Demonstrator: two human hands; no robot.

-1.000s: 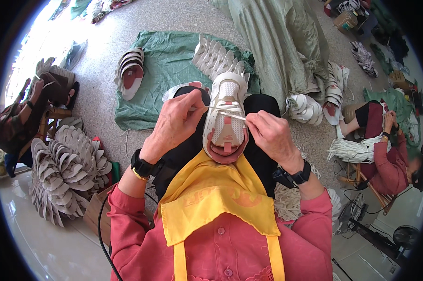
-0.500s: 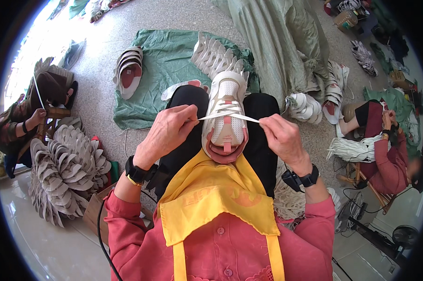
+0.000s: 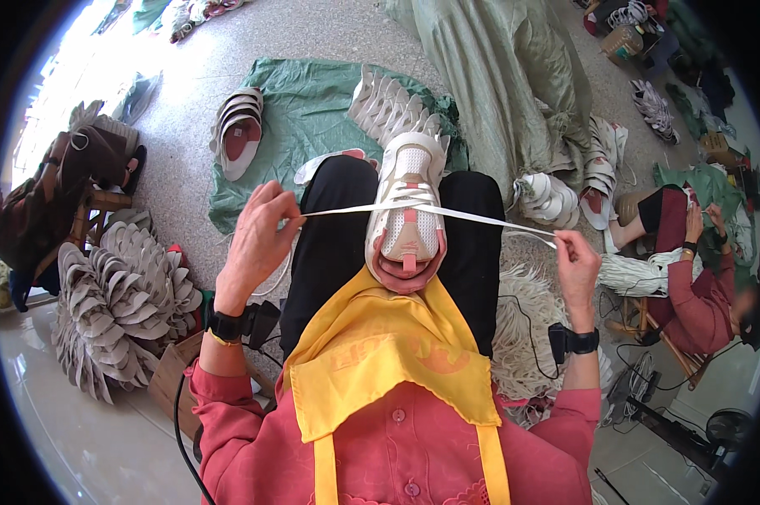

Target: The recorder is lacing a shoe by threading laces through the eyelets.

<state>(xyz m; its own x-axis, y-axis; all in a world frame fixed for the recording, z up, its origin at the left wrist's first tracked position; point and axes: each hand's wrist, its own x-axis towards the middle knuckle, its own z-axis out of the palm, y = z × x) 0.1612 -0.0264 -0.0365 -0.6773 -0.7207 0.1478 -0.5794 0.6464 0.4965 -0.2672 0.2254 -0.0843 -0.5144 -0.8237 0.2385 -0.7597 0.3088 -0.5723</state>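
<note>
A white and pink shoe upper (image 3: 409, 158) rests between my knees, its toe pointing away from me and its pink collar toward my yellow apron (image 3: 397, 362). White shoelace (image 3: 481, 219) runs through its upper eyelets and stretches out to both sides. My left hand (image 3: 262, 231) pinches one end of the lace, left of my left knee. The other end is pinched between the fingertips of my right hand (image 3: 577, 268), out past my right knee; a short tail of lace hangs back from it. The laced rows lie across the tongue.
Stacked shoe uppers (image 3: 397, 105) lie on a green sheet (image 3: 304, 101) ahead. A large heap of grey pieces (image 3: 127, 303) stands at left, near a cardboard box (image 3: 174, 379). Bundled white laces (image 3: 527, 328) lie right of my lap. Other people sit at both sides.
Both hands have moved apart, the right one farther out and slightly down. The lace ends between them are drawn out longer. The shoe upper stays between my knees.
</note>
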